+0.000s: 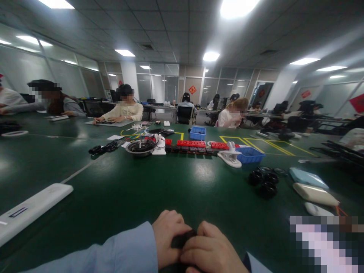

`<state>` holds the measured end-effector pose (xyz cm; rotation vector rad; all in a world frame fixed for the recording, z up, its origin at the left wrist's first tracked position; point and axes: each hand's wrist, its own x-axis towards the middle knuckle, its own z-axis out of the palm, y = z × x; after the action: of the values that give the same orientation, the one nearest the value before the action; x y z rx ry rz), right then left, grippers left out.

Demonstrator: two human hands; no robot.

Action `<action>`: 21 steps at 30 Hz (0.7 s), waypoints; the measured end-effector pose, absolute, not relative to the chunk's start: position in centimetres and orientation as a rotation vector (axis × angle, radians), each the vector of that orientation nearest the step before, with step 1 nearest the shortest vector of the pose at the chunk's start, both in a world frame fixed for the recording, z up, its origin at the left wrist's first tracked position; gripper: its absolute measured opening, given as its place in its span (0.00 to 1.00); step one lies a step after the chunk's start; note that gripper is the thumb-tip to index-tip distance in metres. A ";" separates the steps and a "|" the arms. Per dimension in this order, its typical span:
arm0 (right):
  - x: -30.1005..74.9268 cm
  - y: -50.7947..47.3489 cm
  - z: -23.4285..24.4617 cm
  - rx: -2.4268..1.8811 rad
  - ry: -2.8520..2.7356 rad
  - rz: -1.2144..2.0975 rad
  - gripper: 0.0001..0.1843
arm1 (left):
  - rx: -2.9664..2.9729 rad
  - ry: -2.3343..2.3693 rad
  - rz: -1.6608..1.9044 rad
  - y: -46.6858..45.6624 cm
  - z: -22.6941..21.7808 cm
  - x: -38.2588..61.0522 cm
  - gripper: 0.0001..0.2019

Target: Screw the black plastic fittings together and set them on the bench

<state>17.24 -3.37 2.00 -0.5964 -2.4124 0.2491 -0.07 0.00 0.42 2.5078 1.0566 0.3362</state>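
Both my hands rest together at the near edge of the dark green table [119, 189]. My left hand [167, 237] and my right hand [212, 248] are closed around a small black object [182, 239], which shows only as a dark strip between the fingers. I cannot make out what it is. My left arm wears a light blue sleeve [113, 254].
A white flat device [31, 208] lies near left. Black round parts [264, 182] and pale oblong cases [313, 185] sit to the right. Farther off are red blocks [191, 143], blue baskets [250, 154], a white clamp [231, 155] and a round dish [140, 147]. Several people sit at the far side.
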 end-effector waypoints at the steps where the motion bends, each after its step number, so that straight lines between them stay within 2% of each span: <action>1: 17.2 -3.4 1.8 -0.589 -2.407 0.233 0.31 | 2.506 1.061 0.334 0.0 0.4 -0.1 0.13; 6: 17.5 -3.5 1.2 -0.699 -2.361 0.090 0.33 | 2.495 1.052 0.329 0.2 0.4 -0.2 0.15; 16: 18.1 -2.6 2.8 -1.361 -2.330 0.316 0.18 | 2.509 1.021 0.338 0.4 0.1 -0.5 0.21; 21: 18.1 -2.6 2.9 -1.332 -2.254 0.404 0.12 | 2.532 1.014 0.340 0.3 0.3 -0.6 0.22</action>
<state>18.13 -2.62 2.86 -1.3318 -2.2543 0.4039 -0.62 0.31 0.29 2.5321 1.0143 0.3396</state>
